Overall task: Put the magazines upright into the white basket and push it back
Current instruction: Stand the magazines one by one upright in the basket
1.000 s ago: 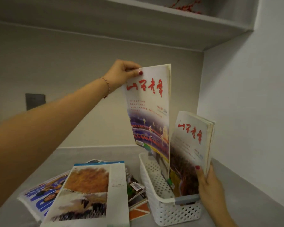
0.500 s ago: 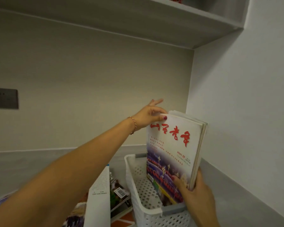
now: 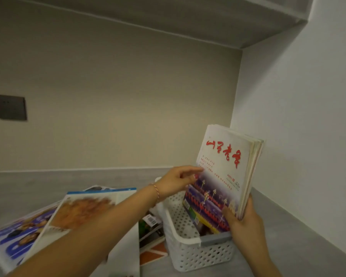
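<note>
I see the upright magazines (image 3: 226, 176) standing in the right part of the white basket (image 3: 190, 254), leaning a little to the right, the front cover white with red characters and a purple band below; their bottom edges are hidden behind the basket's near wall, so I cannot tell how they sit on its floor; how many lie behind the front cover I cannot count, only a fan of page edges shows. My right hand (image 3: 243, 222) grips the lower right corner of that bundle, thumb on the front cover, fingers curled round the back and out of view. My left hand (image 3: 178, 181) is at the left edge of the cover, fingers loosely bent and blurred; whether they pinch the cover or only touch it I cannot tell. The basket's left part shows bare perforated wall and floor; a grey tab sits on its near rim. Just left of the basket loose magazines (image 3: 74, 216) lie flat in an overlapping pile on the grey surface (image 3: 300, 236), partly covered by my left forearm and cut off at the lower edge; a barcode shows on one. A dark wall plate (image 3: 10, 107) sits on the far wall; a shelf (image 3: 188, 23) runs overhead.
</note>
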